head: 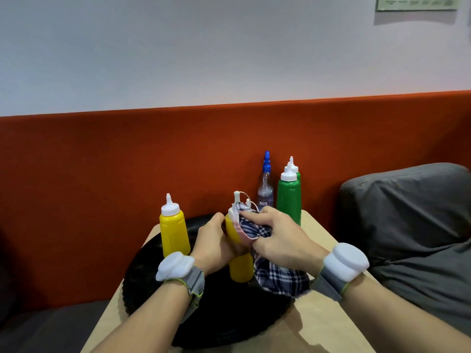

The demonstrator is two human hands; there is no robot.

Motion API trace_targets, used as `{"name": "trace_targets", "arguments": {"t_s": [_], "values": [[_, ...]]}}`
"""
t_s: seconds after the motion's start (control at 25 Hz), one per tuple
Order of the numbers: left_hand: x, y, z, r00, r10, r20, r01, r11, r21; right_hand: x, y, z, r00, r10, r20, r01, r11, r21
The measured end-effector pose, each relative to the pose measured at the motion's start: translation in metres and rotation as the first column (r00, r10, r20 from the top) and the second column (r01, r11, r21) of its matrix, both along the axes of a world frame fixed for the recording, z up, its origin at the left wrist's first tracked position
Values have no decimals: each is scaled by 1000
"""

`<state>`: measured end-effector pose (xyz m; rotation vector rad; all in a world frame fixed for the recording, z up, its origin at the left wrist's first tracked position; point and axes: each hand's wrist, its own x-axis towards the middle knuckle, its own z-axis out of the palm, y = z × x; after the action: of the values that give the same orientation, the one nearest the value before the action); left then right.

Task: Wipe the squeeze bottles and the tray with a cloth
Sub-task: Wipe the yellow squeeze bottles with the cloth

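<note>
A yellow squeeze bottle [239, 266] with a white cap stands over the round black tray [153, 281]. My left hand [214, 240] grips its body from the left. My right hand [277, 238] holds a blue-and-white checked cloth [277, 273] against the bottle's upper right side and cap. A second yellow squeeze bottle [173, 230] stands upright at the tray's far left. Two green squeeze bottles [289, 197] stand one behind the other on the table's far right, off the tray.
A clear spray bottle [265, 184] with a blue nozzle stands at the back beside the green ones. The small wooden table [328, 327] ends against an orange padded backrest [102, 174]. A grey cushion [407, 225] lies to the right.
</note>
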<state>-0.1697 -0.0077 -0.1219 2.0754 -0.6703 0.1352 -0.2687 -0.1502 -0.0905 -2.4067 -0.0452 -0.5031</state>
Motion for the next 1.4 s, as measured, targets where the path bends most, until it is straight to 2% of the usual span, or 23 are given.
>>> {"name": "trace_targets", "arguments": {"t_s": [0.08, 0.16, 0.24, 0.32, 0.4, 0.44, 0.52, 0.6, 0.76, 0.88, 0.96, 1.0, 1.08, 1.16, 1.24, 1.28, 1.4], "values": [[-3, -1, 5, 998, 41, -38, -40, 999, 18, 1, -7, -6, 999, -49, -23, 49, 998, 30], [-6, 3, 8, 997, 61, -50, -57, 995, 80, 2, -15, -14, 994, -79, -71, 77, 996, -33], [-8, 13, 16, 996, 4, -95, 7, 993, 115, -3, -23, -12, 989, -108, -102, 105, 994, -30], [-8, 22, 33, 988, -98, -123, 98, 995, -10, -9, -29, -1, 992, -81, -101, 91, 990, 104], [-2, 26, 57, 987, -134, -86, 118, 978, -169, -10, -28, 9, 996, 64, -59, -42, 947, 319], [0, 25, 69, 987, -148, -68, 135, 977, -166, -10, -24, 13, 987, 154, -39, -124, 901, 416], [2, 19, 82, 986, -163, -15, 164, 986, 18, -1, -17, 15, 965, 261, -27, -214, 842, 495], [2, 15, 83, 992, -122, 37, 115, 981, 153, 15, -9, 12, 960, 278, -19, -239, 855, 460], [18, 30, 76, 998, 11, 57, -17, 995, 102, 47, 17, -7, 980, 201, -12, -185, 921, 344], [32, 53, 70, 994, 99, 50, -102, 993, 62, 58, 20, -35, 979, 129, -160, -104, 983, 153], [40, 67, 64, 991, 133, 16, -134, 991, 18, 54, 9, -45, 957, 73, -281, -87, 996, -38], [42, 74, 61, 990, 141, -1, -141, 990, 0, 52, 5, -44, 955, 55, -292, -81, 994, -80], [44, 81, 57, 989, 145, -17, -145, 989, -21, 54, 2, -33, 981, 76, -178, -79, 997, -8], [45, 82, 54, 991, 135, 0, -135, 990, -31, 55, 15, -11, 987, 162, -2, -161, 981, 112], [43, 80, 54, 991, 130, 29, -129, 991, -38, 56, 36, 7, 972, 234, 37, -237, 960, 148], [43, 80, 54, 990, 131, 50, -130, 991, -38, 56, 44, 10, 975, 220, 4, -220, 971, 96], [43, 77, 54, 985, 148, 91, -144, 989, -41, 43, 50, 1, 996, 93, 0, -90, 958, -273]]}}
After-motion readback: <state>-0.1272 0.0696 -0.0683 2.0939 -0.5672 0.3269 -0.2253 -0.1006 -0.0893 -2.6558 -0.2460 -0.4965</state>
